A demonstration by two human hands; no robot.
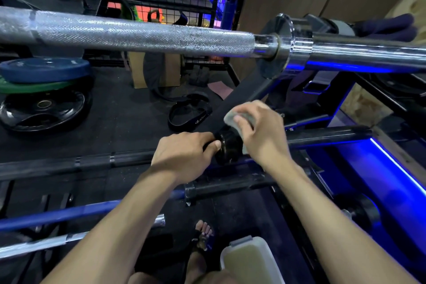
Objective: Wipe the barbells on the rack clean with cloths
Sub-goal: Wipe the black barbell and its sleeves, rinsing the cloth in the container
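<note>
Left hand (184, 152) gripping black barbell (92, 162) beside its collar (227, 146); right hand (260, 129) pressing cloth (230, 119) around sleeve (327, 135); chrome barbell (143, 34) well above.

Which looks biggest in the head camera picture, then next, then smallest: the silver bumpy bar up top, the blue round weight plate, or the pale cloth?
1. Silver knurled steel barbell, though it sits nearest the camera.
2. Blue round weight plate.
3. Pale wiping cloth, mostly hidden under the right hand.

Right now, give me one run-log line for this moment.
left hand: grips black barbell shaft | right hand: presses cloth on collar | silver barbell: untouched
</note>
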